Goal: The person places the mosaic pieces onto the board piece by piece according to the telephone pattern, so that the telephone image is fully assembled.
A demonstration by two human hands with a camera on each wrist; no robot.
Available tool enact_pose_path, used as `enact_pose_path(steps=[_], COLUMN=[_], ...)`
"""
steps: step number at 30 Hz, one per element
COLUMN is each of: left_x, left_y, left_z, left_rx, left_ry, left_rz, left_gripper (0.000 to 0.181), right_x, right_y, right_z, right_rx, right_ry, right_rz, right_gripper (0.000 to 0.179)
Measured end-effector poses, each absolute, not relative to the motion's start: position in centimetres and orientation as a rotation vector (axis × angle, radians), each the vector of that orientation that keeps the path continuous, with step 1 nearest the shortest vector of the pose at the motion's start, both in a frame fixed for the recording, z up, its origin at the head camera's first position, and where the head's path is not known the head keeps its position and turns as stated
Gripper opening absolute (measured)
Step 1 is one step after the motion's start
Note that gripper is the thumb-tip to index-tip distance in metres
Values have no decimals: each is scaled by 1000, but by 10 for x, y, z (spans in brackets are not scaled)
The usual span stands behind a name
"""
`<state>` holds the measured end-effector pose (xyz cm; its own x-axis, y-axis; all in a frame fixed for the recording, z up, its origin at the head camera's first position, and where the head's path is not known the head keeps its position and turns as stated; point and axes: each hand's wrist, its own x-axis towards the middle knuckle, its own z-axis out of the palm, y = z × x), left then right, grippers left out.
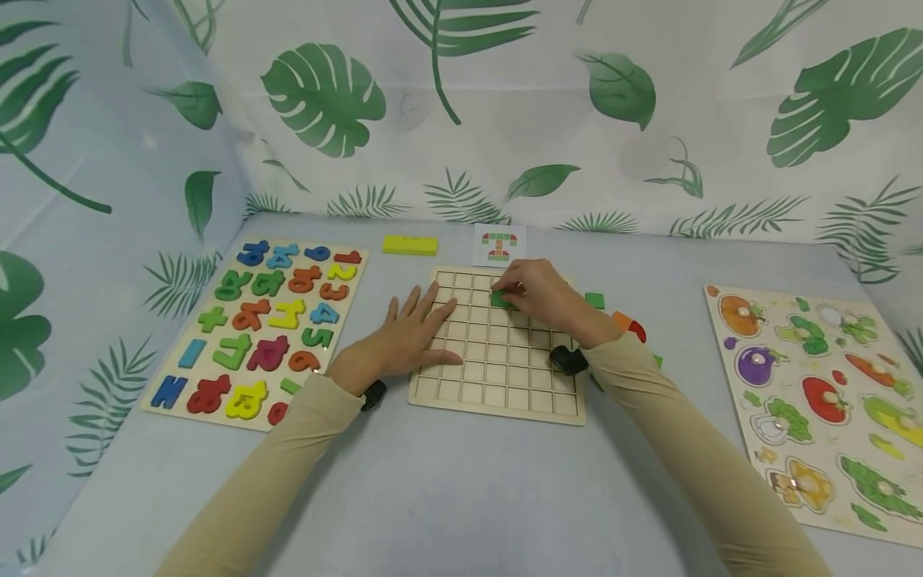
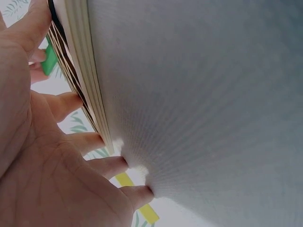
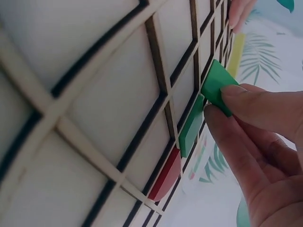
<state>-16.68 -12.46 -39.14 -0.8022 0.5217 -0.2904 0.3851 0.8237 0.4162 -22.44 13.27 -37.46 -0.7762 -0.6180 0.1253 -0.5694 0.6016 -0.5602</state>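
Observation:
A pale wooden board (image 1: 497,409) with a grid of square cells lies in the middle of the table. My right hand (image 1: 541,292) pinches a green square tile (image 3: 219,86) between thumb and fingers, tilted against the cells near the board's far side. In the right wrist view, another green tile (image 3: 190,126) and a red piece with a curved edge (image 3: 165,177) sit in neighbouring cells. My left hand (image 1: 404,340) rests with fingers spread at the board's left edge, some fingertips on the board and others on the cloth.
Behind the board lie a card with a red and green pattern (image 1: 499,245) and a yellow block (image 1: 409,244). A loose green tile (image 1: 594,300) and a red piece (image 1: 638,330) are to the right. A number puzzle (image 1: 353,276) flanks the left, a vegetable puzzle (image 1: 786,373) the right.

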Motion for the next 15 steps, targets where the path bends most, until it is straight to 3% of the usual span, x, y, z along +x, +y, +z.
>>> enact_pose_path(steps=[15], left_x=[-166], left_y=[-124], left_z=[-392], left_rx=[688], left_ry=[2614], left_rz=[474], left_gripper=[93], right_x=[-225], right_y=[126], right_z=[-371], right_rx=[-1049], right_ry=[2786], right_rz=[-665], right_gripper=[22])
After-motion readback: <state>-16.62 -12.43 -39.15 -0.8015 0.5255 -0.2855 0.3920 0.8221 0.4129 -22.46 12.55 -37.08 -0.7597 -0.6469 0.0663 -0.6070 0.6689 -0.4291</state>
